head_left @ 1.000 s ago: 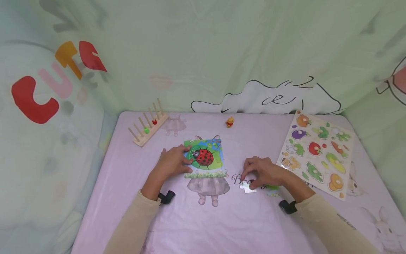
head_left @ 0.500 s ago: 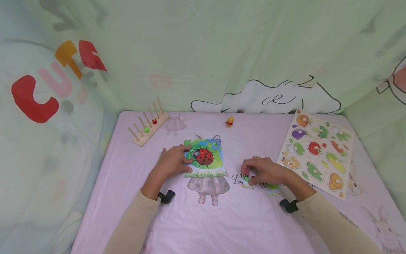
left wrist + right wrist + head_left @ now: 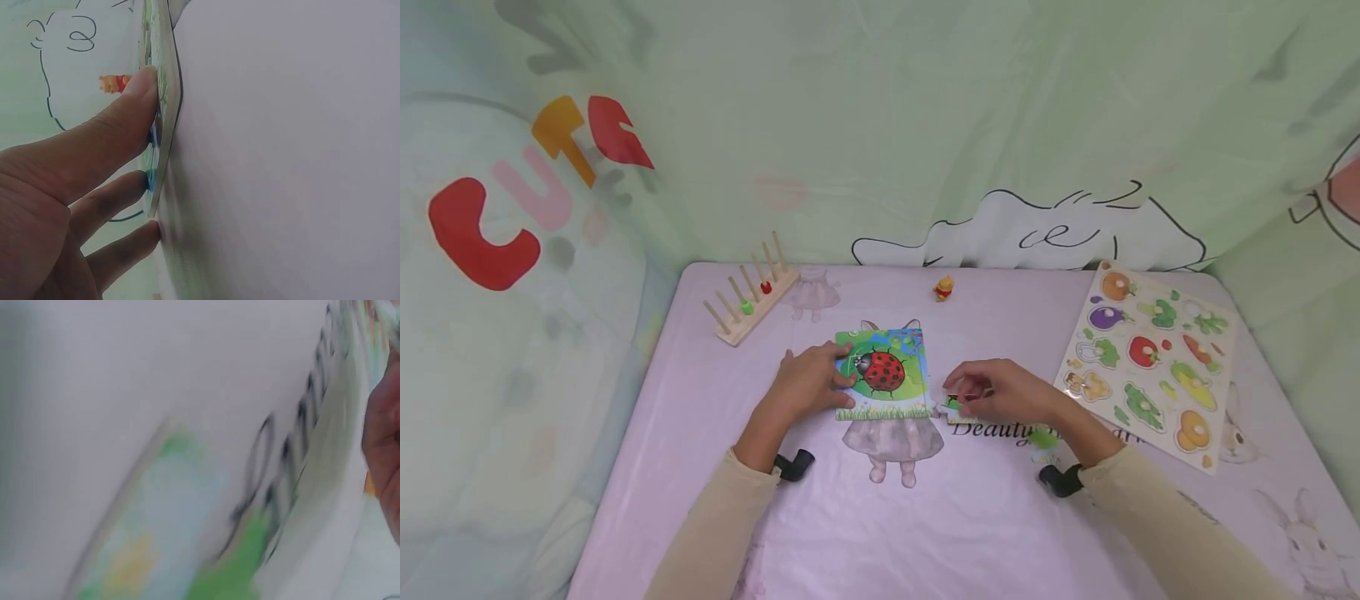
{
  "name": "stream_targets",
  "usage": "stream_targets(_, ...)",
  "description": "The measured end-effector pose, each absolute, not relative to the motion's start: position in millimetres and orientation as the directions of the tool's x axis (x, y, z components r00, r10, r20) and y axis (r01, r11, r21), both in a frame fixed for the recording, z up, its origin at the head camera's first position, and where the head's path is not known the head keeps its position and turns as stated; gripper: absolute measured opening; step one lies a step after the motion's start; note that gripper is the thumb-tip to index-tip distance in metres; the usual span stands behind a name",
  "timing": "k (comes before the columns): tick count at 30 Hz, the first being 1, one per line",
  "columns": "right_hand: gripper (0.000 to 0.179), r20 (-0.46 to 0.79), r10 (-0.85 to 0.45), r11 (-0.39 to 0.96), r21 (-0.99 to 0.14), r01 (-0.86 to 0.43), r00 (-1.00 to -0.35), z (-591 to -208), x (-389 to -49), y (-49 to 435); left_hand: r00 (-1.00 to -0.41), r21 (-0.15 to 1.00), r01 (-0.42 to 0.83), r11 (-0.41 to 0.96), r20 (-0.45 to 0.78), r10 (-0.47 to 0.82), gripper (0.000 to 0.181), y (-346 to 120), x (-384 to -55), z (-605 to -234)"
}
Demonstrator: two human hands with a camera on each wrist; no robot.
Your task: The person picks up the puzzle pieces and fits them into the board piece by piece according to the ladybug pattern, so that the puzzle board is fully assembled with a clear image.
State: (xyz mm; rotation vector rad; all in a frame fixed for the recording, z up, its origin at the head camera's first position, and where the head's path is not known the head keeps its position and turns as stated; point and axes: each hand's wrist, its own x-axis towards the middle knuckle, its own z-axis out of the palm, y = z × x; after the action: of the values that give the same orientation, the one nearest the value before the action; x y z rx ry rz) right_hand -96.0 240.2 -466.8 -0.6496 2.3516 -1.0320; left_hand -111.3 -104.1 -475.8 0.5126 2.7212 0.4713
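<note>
A square ladybug jigsaw puzzle [image 3: 883,373] lies in its tray at mid-table. My left hand [image 3: 808,379] rests on its left side with fingers spread; in the left wrist view the thumb and fingertips press on the puzzle board's edge [image 3: 164,125]. Just right of the puzzle, my right hand [image 3: 1011,392] pinches a puzzle piece [image 3: 953,404] with green and dark markings, partly covered by the fingers. Under the right wrist lies a loose puzzle piece [image 3: 1045,444], green above and pale below. That loose puzzle piece [image 3: 156,519] is blurred in the right wrist view.
A wooden peg rack [image 3: 756,308] with a green and a red bead stands at the back left. A small bear figure [image 3: 943,288] is near the back edge. A vegetable peg puzzle board [image 3: 1150,358] lies at the right. Fabric walls enclose the table [image 3: 865,542].
My right hand has lifted the puzzle piece from the printed lettering and carried it left, close to the puzzle's lower right corner. The left hand has stayed in place.
</note>
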Motion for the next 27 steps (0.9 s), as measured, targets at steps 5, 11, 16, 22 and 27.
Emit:
stream_targets(5,0.027,-0.319,-0.549,0.54,-0.841,-0.036,-0.772,-459,-99,218,-0.88,0.369,0.3,0.88,-0.248,0.404,0.042,-105,-111,-477)
stream_targets(11,0.031,-0.348,-0.521,0.484,-0.873,0.066,-0.779,-461,-101,196,-0.881,0.373,0.303,0.877,-0.241,0.407,0.041,-105,-111,-476)
stream_targets(16,0.03,-0.327,-0.52,0.484,-0.874,0.043,-0.79,-464,-102,183,-0.879,0.37,0.306,0.877,-0.243,0.409,0.041,-106,-112,-477)
stream_targets(22,0.033,-0.348,-0.512,0.514,-0.856,0.044,-0.785,-464,-103,169,-0.882,0.374,0.299,0.878,-0.242,0.404,0.042,-105,-111,-478)
stream_targets(27,0.024,-0.368,-0.446,0.547,-0.834,0.078,-0.816,-464,-104,159,-0.888,0.385,0.286,0.877,-0.238,0.394,0.041,-105,-111,-478)
